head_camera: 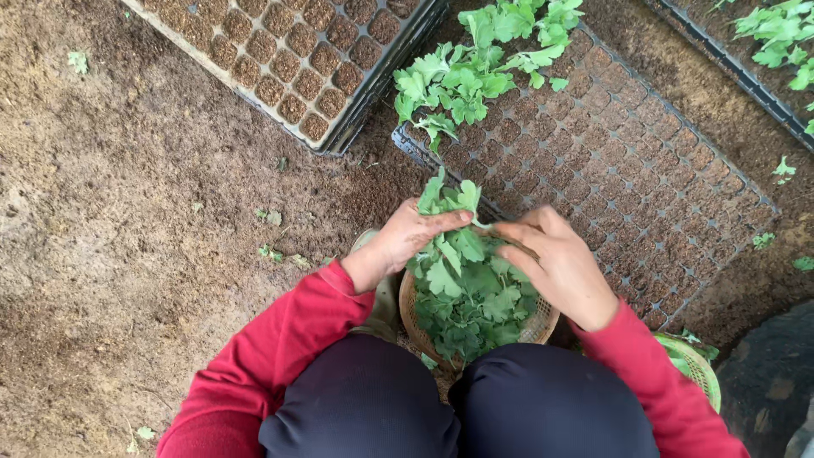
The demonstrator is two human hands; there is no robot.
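My left hand pinches a green leafy cutting by its stem, the leaves standing up above my fingers. My right hand is beside it with fingers curled over the rim of a round woven basket full of green cuttings; whether it touches the same stem I cannot tell. Both sleeves are red, and my dark-trousered knees are below the basket. Just beyond my hands lies a black seedling tray filled with soil, with several cuttings planted at its far left end.
A second soil-filled tray lies at the upper left. A third tray with green plants is at the upper right. Another basket sits by my right elbow. Bare brown soil ground spreads to the left, with a few loose leaves.
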